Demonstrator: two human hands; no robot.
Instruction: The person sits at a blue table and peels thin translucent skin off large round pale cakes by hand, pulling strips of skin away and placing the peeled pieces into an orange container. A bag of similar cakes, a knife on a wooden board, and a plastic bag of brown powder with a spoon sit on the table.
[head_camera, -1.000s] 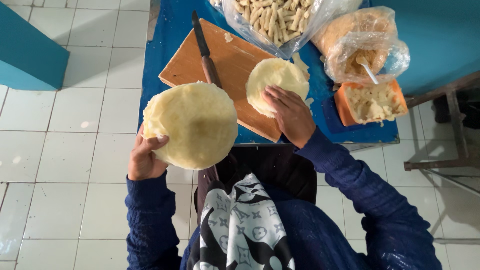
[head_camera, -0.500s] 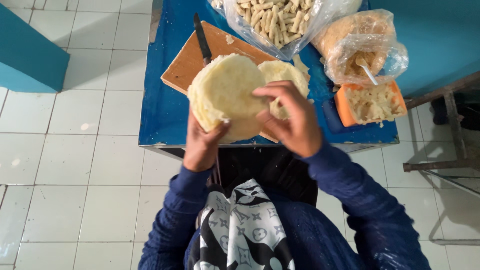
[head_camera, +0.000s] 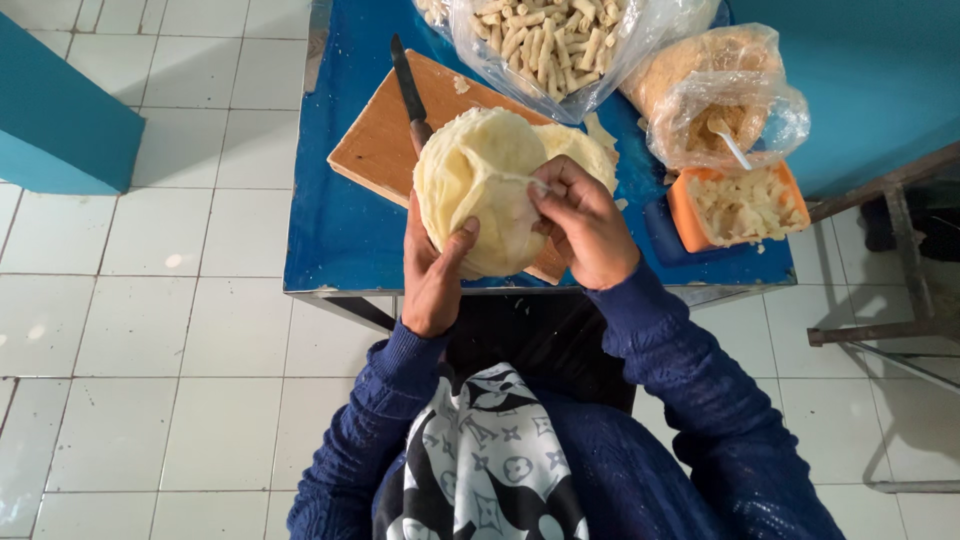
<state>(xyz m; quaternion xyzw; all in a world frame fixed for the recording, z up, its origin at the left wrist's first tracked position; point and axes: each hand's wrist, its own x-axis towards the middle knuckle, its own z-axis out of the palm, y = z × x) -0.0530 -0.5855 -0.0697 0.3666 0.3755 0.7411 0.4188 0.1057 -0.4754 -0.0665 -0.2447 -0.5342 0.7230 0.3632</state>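
My left hand holds a pale yellow cabbage head from below, thumb pressed on its front. My right hand pinches a thin outer leaf of that cabbage between its fingertips. Behind the cabbage, partly hidden, a second pale cabbage piece rests on the wooden cutting board. A dark-handled knife lies across the board, its lower part hidden by the cabbage. Both hands are over the front edge of the blue table.
On the table's far side lie a clear bag of pale tube-shaped snacks and a clear bag of crumbs with a white spoon. An orange tub holds chopped pale pieces. White tiled floor lies to the left; a metal frame stands right.
My left hand has brought the cabbage from the left side up over the board. My right hand left the cabbage piece on the board and now grips a leaf of the held one.
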